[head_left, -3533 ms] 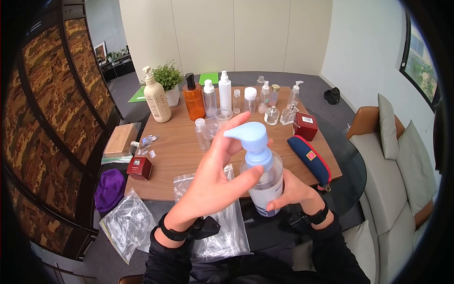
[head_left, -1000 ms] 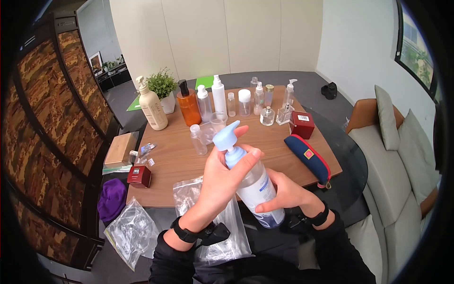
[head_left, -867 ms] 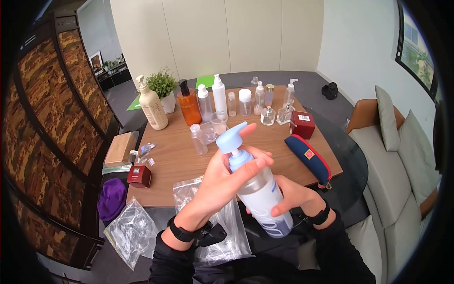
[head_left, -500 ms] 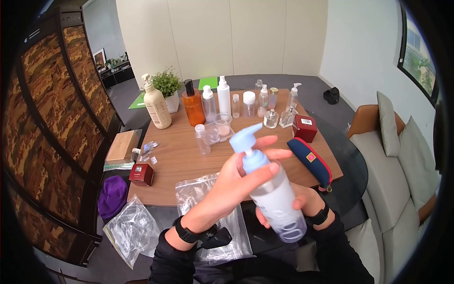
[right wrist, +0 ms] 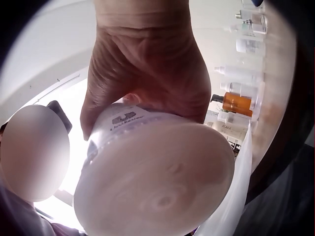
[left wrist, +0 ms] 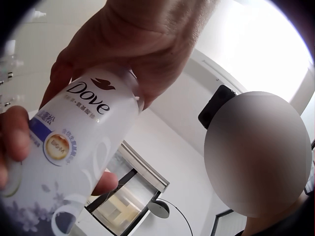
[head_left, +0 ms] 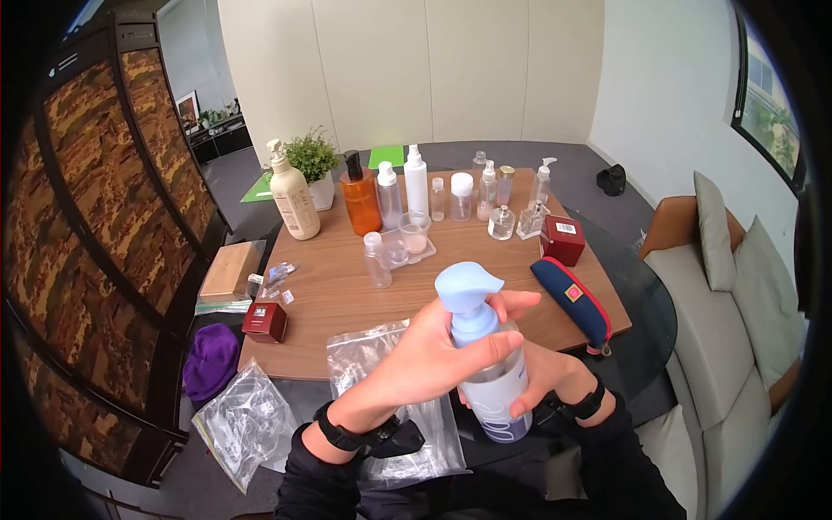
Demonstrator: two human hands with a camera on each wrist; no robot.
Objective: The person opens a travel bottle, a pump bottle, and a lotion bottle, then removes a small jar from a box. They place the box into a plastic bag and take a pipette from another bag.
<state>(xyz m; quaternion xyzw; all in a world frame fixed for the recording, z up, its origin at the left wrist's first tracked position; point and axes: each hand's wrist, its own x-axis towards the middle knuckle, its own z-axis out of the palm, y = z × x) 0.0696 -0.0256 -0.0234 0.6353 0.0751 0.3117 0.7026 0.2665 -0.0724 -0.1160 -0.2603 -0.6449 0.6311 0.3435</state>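
A Dove pump bottle [head_left: 496, 400] with a pale blue pump head [head_left: 466, 290] is held up over the near edge of the table, tilted a little, its spout pointing right. My left hand [head_left: 438, 357] grips the neck just under the pump, thumb in front and fingers behind. Lower down, my right hand [head_left: 548, 374] holds the bottle's body from the right side. The left wrist view shows the printed label [left wrist: 74, 130] between both hands. Facing the right wrist camera is the bottle's round underside [right wrist: 162, 177].
Several bottles line the back of the wooden table [head_left: 321, 303], among them an amber bottle [head_left: 361, 208]. A navy pouch [head_left: 570, 299] and a red box [head_left: 563, 241] sit at right, another red box [head_left: 265, 322] at left. A clear zip bag [head_left: 355, 351] lies at the near edge.
The bottle has turned in my hands; its spout swung from left to right. Within the last half second the bottle has shifted left and come more upright. Both hands keep hold.
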